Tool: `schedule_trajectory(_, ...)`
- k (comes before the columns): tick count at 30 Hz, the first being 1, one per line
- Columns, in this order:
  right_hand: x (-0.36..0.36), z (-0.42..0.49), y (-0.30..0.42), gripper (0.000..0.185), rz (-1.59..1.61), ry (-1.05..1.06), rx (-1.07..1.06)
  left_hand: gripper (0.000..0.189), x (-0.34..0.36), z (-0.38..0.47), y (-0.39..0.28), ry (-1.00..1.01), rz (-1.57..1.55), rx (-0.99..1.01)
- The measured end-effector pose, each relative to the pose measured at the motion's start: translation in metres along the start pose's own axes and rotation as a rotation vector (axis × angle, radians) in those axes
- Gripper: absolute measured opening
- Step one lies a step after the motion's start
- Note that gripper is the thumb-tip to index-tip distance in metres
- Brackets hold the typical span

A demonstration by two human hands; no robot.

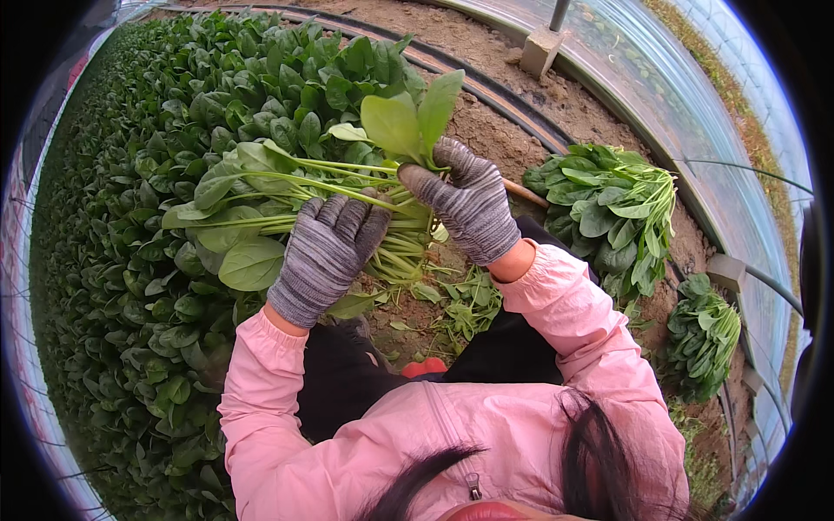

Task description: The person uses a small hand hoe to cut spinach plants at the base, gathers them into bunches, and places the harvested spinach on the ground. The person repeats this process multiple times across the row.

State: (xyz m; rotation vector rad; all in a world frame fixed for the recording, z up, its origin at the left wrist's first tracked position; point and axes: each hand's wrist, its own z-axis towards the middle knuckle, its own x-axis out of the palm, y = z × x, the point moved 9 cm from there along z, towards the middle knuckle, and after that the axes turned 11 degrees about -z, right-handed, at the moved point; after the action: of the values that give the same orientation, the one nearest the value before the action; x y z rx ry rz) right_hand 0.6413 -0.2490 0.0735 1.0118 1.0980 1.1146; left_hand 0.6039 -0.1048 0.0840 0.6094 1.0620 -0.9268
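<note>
Both hands wear grey striped knit gloves. My left hand (332, 254) is closed around a bunch of leafy spinach (251, 264), whose leaves point left and whose stems and roots reach right. My right hand (469, 198) pinches a small spinach plant (397, 124) with broad light green leaves between thumb and fingers, just above the stem ends of the bunch. The fingertips of my left hand are partly hidden by stems. Loose leaves and trimmings (472, 303) lie on the soil below my hands, between the knees.
Dense growing spinach (130, 260) fills the left side. Two piles of picked spinach (606, 208), (704, 335) lie on soil at the right. A wooden handle (524, 193) shows behind my right hand. Black drip hoses (482, 88), concrete blocks (541, 51) and plastic sheeting (704, 124) border the bed.
</note>
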Motion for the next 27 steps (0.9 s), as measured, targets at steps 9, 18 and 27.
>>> schedule_trajectory(9, -0.012, -0.004, 0.031, 0.026, 0.002, 0.059, -0.180, 0.055, -0.012, -0.002, 0.019, -0.097, -0.026, -0.053)
schedule_trajectory(18, -0.020, -0.004, -0.003, 0.029, 0.364, 0.139, 0.173, 0.058, -0.017, 0.001, 0.017, -0.169, -0.132, -0.037)
schedule_trajectory(27, -0.063, 0.004, -0.002, 0.047, 0.464, 0.325, 0.203, 0.068, -0.011, -0.005, 0.043, -0.214, -0.269, -0.239)
